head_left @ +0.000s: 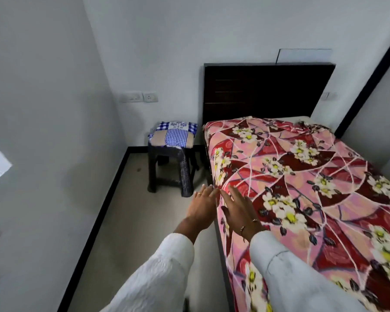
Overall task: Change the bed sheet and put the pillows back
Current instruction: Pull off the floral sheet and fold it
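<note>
Both hands are empty and spread flat, gripping nothing: the left hand [202, 207], with a ring on one finger, reaches forward with straight fingers beside the near side edge of the bed, and the right hand [239, 210], with a bangle at the wrist, hovers with straight fingers over that same edge, close to the cloth; whether it touches cannot be told. White sleeves [162, 273] cover both forearms.

A floral bed sheet [302, 188] in red and pink with white and yellow flowers covers the mattress; at the far right corner by the head a strip of bare mattress [302, 119] shows. A dark wooden headboard [266, 91] stands against the white wall.

Just left of the bed's head, a dark plastic stool [169, 170] carries stacked pillows [175, 134], the top one checked blue and white. Wall sockets [139, 97] sit above the stool. Between stool, wall and bed lies a narrow strip of pale floor [131, 210] with a black skirting.
</note>
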Motion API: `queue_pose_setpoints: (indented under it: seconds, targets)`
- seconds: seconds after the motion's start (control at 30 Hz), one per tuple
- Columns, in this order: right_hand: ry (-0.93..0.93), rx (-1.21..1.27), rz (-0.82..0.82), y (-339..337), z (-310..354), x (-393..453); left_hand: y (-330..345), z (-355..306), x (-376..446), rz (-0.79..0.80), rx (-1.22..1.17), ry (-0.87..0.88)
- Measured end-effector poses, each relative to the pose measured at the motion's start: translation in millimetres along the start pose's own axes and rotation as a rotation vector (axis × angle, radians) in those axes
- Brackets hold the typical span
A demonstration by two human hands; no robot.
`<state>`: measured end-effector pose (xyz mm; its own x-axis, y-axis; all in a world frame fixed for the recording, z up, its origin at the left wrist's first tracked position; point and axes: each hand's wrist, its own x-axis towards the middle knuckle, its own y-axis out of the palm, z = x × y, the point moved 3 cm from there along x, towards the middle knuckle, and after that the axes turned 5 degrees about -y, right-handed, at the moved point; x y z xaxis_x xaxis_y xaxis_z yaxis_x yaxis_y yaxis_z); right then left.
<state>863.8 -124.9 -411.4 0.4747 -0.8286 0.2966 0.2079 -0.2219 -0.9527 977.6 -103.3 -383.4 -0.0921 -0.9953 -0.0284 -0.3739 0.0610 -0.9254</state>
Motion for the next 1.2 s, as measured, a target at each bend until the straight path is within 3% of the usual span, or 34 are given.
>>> queue_pose_setpoints:
  seconds: [0.23,0.5,0.83,0.9,1.1,1.2]
  targets:
    - [0.041,-0.020,0.050,48,-63,181,-22,58,198,0.034,-0.010,0.041]
    - [0.088,-0.049,0.130,136,-167,340,19,94,405,0.091,-0.044,0.029]
    - [0.091,0.175,0.275,248,-288,510,55,135,625,0.190,-0.193,-0.097]
    - [0.073,0.118,0.240,275,-304,533,64,148,655,0.224,-0.207,-0.115]
    - [0.093,0.115,0.457,372,-347,642,87,211,778,0.277,-0.303,-0.268]
    - [0.088,0.057,0.450,413,-359,690,91,242,826,0.268,-0.329,-0.316]
